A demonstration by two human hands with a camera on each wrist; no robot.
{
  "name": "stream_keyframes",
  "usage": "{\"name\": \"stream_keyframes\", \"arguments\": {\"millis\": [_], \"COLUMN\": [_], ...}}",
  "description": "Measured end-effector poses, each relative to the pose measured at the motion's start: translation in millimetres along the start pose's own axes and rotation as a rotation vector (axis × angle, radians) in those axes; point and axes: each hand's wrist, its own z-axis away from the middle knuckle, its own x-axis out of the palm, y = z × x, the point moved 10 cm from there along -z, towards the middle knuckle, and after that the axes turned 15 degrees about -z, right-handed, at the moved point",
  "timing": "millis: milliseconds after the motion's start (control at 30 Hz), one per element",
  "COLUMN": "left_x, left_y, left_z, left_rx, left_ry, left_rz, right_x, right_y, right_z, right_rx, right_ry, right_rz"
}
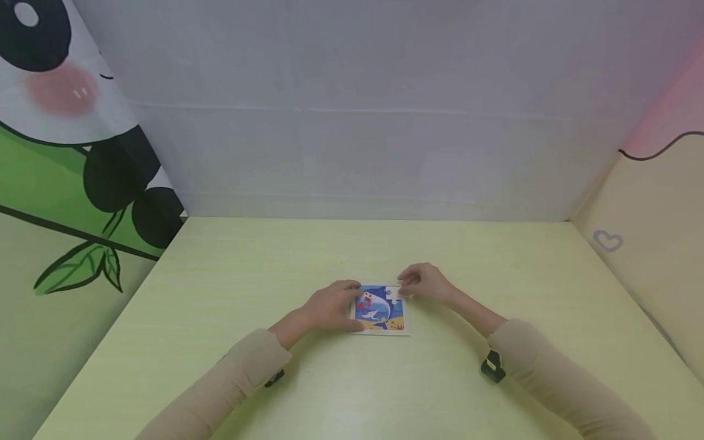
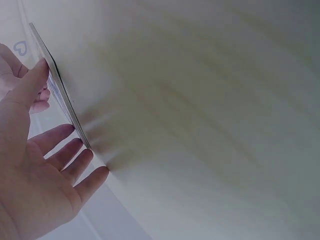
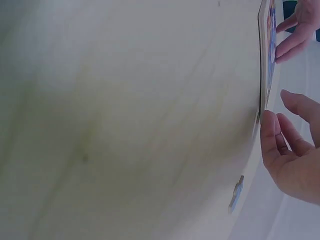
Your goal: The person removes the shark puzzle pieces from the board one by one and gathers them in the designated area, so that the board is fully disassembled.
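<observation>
A small jigsaw puzzle [image 1: 374, 311] with a whale picture lies in a pale frame on the table. At its upper right corner a light gap [image 1: 393, 293] shows in the picture. My left hand [image 1: 330, 307] rests on the puzzle's left side, thumb near the lower corner and fingers at the upper one, fairly straight. By the upper right corner is my right hand [image 1: 428, 282], its fingers loosely bent. The right wrist view shows its thumb apart from the fingers, with nothing seen between them. Below that hand in this view, a loose puzzle piece [image 3: 236, 195] lies on the table.
The pale yellow table [image 1: 231, 269] runs back to a grey-white wall [image 1: 352, 146]. Painted panels flank it, the left one with a cartoon panda [image 1: 60, 91], the right one with a small heart [image 1: 607, 241]. Dark wrist devices [image 1: 493, 366] sit by both sleeves.
</observation>
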Motion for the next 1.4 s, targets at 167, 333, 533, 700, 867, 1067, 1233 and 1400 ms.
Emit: {"name": "stream_keyframes", "arguments": {"millis": [167, 333, 533, 700, 867, 1067, 1233, 1400], "left_x": [-0.4, -0.3, -1.9, -1.7, -0.6, -0.2, 0.2, 0.0], "left_y": [0.9, 1.8, 2.2, 2.6, 3.6, 3.3, 3.0, 3.2], "left_z": [0.1, -0.2, 0.5, 0.8, 1.3, 0.2, -0.4, -0.3], "left_rx": [-0.01, -0.009, -0.004, -0.002, -0.009, -0.014, -0.011, -0.007], "left_ry": [-0.01, -0.009, 0.003, 0.001, -0.008, 0.001, 0.003, 0.007], "left_rz": [0.014, 0.006, -0.006, -0.007, -0.006, -0.009, -0.015, -0.02], "right_x": [11.8, 15.5, 18.5, 20.3, 21.6, 22.3, 23.8, 24.6], "right_y": [-6.2, -9.8, -11.1, -10.0, -7.7, -8.8, -8.6, -10.0], "right_z": [0.8, 1.1, -0.3, -0.9, -0.8, -1.0, -2.8, -4.3], "right_rx": [-0.034, -0.038, -0.026, -0.013, -0.002, 0.001, 0.011, 0.019], "right_ry": [-0.008, 0.018, 0.036, 0.053, 0.069, 0.076, 0.064, 0.053], "right_rz": [0.028, 0.044, 0.075, 0.076, 0.087, 0.13, 0.156, 0.186]}}
